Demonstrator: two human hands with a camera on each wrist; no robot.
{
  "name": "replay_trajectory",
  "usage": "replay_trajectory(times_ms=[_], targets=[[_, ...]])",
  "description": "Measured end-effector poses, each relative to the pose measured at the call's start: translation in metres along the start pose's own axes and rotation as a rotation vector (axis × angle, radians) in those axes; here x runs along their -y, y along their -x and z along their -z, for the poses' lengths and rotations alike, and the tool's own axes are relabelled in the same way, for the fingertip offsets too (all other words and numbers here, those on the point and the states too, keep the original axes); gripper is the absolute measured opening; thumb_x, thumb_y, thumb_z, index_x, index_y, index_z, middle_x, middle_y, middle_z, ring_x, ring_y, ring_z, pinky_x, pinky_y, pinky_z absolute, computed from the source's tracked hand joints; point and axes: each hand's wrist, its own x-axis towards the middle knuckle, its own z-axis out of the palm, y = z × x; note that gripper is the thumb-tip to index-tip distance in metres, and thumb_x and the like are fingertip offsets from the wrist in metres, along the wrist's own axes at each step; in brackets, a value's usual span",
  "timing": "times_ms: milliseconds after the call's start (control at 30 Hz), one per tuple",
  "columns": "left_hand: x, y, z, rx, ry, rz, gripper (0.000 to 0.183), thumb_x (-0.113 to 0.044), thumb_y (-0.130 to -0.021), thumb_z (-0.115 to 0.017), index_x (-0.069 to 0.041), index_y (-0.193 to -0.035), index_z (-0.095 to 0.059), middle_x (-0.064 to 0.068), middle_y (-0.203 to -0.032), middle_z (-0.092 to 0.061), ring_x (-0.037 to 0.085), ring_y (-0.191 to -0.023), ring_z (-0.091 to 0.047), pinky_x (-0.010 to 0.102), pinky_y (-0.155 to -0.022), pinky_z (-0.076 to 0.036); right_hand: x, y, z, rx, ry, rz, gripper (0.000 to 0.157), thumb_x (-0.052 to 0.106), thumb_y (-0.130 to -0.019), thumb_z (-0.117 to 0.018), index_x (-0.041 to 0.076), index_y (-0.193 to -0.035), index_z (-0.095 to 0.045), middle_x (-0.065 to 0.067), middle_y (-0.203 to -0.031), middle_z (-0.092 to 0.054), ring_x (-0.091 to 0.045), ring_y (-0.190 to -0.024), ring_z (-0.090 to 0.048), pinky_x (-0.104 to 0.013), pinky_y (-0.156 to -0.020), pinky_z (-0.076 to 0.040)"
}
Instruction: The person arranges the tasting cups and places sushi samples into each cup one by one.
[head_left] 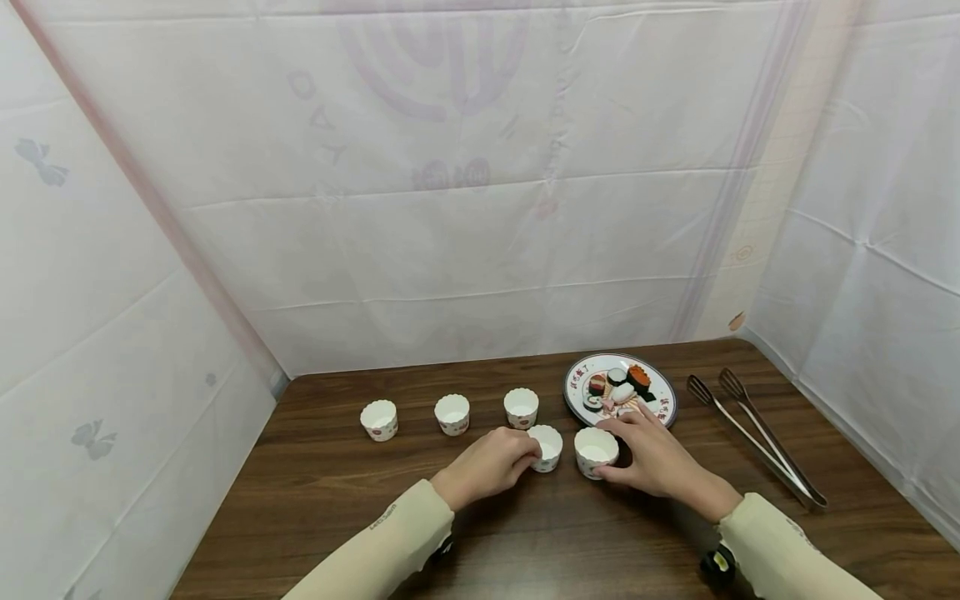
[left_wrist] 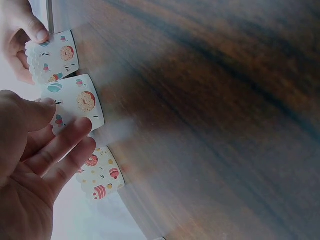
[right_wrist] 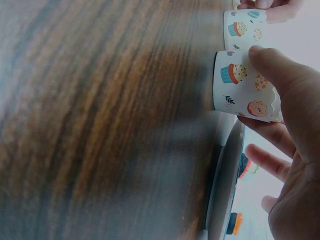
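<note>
Five-sided view aside, two white paper baking cups stand side by side on the table. My left hand pinches the left one of them, a cup with printed donuts, at its rim. Thumb and fingers of my right hand grip the other paper baking cup, whose cupcake print shows in the right wrist view. Both cups are upright, with their scalloped rims up. Between the two cups a narrow gap shows from above.
Behind stand three more paper baking cups in a row. A round plate bearing several sushi pieces lies just beyond my right hand. Metal tongs lie at the right. Cloth walls enclose the table.
</note>
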Motion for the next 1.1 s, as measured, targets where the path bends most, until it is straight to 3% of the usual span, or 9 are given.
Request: replay_trajectory(times_ms=[433, 633, 733, 1100], targets=[[-0.002, 0.002, 0.003, -0.005, -0.008, -0.009, 0.006, -0.006, -0.094, -0.074, -0.01, -0.098, -0.072, -0.002, -0.094, -0.07, 0.006, -0.081, -0.064, 0.018, -0.074, -0.051, 0.0, 0.0, 0.0, -0.018, 0.006, 0.019, 0.057, 0.044, -0.077, -0.088, 0.012, -0.121, -0.07, -0.004, -0.113, -0.071, -0.03, -0.116, -0.062, -0.064, -0.116, -0.026], [-0.004, 0.002, 0.004, -0.057, -0.045, 0.014, 0.015, -0.016, -0.093, -0.075, -0.013, -0.108, -0.072, -0.003, -0.107, -0.068, 0.002, -0.074, -0.056, 0.016, -0.067, -0.047, 0.0, 0.0, 0.0, -0.021, 0.007, 0.018, 0.057, 0.044, -0.078, -0.088, 0.012, -0.122, -0.07, -0.005, -0.113, -0.071, -0.03, -0.116, -0.062, -0.064, -0.116, -0.027], [-0.007, -0.001, 0.004, -0.094, -0.033, 0.008, 0.018, -0.017, -0.095, -0.073, -0.012, -0.112, -0.072, -0.002, -0.113, -0.068, 0.005, -0.074, -0.061, 0.016, -0.067, -0.049, 0.0, 0.001, 0.0, -0.02, 0.003, 0.017, 0.057, 0.044, -0.078, -0.088, 0.012, -0.122, -0.07, -0.004, -0.112, -0.071, -0.03, -0.116, -0.062, -0.064, -0.115, -0.027], [-0.017, -0.017, 0.001, -0.17, -0.072, -0.032, 0.016, -0.018, -0.099, -0.069, -0.013, -0.114, -0.072, -0.005, -0.115, -0.068, 0.005, -0.095, -0.068, 0.02, -0.077, -0.055, 0.001, 0.002, -0.001, -0.001, -0.009, 0.004, 0.057, 0.045, -0.08, -0.087, 0.012, -0.124, -0.07, -0.002, -0.114, -0.072, -0.029, -0.117, -0.061, -0.064, -0.116, -0.025]])
